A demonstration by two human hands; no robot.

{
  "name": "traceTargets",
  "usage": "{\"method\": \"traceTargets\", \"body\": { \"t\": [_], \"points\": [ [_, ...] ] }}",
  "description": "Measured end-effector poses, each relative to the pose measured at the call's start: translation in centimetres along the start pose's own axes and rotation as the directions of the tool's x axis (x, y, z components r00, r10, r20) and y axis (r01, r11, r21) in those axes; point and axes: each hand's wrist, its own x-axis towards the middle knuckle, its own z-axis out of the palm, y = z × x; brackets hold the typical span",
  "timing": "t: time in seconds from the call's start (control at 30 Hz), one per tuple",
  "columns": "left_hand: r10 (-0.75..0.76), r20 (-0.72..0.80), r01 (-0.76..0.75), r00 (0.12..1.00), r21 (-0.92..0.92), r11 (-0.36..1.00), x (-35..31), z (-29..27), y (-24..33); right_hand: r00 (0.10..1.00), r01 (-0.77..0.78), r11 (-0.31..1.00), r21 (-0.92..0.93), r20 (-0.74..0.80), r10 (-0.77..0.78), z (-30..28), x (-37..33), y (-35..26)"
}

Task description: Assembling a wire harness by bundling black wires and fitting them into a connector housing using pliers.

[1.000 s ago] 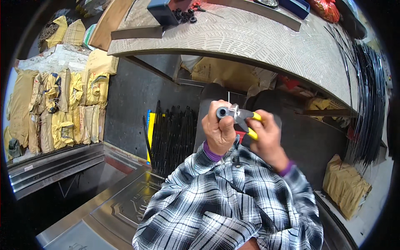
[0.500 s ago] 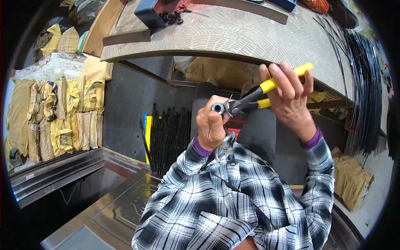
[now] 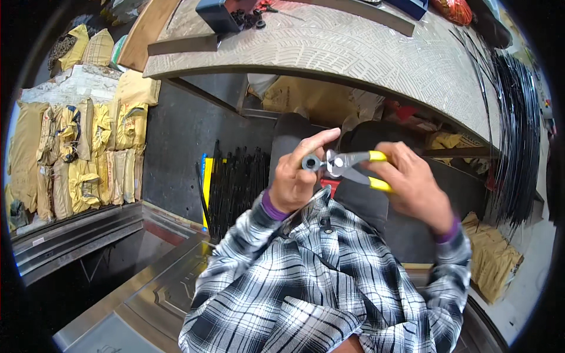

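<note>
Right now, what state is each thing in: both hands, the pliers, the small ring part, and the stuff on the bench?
Left hand: raised, pinching the small ring part, index finger extended.
Small grey ring part: held at the pliers' nose.
Pliers: yellow handles close together, jaws at the ring.
Right hand: wrapped around the handles.
Workbench: bears small black parts near its far edge.
Black rods: bundled at the right.

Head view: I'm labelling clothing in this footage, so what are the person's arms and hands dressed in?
Both arms wear long sleeves of a black, white and grey plaid shirt. A purple cuff shows at each wrist, beneath the plaid. The left hand and the right hand are bare: no gloves, and no rings or watch visible.
</note>
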Motion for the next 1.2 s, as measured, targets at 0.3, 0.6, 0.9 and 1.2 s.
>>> {"method": "traceTargets", "body": {
  "t": [0.3, 0.6, 0.9, 1.2],
  "points": [
    [0.221, 0.464, -0.136, 0.858, -0.212, 0.968, 0.0, -0.7, -0.2, 0.770, -0.622, -0.015, 0.783, 0.609, -0.192, -2.0, -1.0, 1.7],
    [0.250, 0.603, -0.042, 0.758, -0.338, 0.940, 0.3, -0.3, -0.6, 0.663, -0.664, 0.256, 0.703, 0.711, -0.233, -3.4, -2.5, 1.1],
    [0.066, 0.469, -0.027, 0.881, -0.090, 0.996, 0.0, -0.3, -0.1, 0.986, -0.096, 0.988, 0.122, 0.145, 0.078, -2.6, -2.8, -1.2],
    [0.085, 0.544, -0.014, 0.835, -0.134, 0.991, 0.1, -0.7, 0.1, 0.991, 0.034, 0.942, 0.335, 0.112, -0.076, -3.2, -2.2, 0.4]
  ]
}}
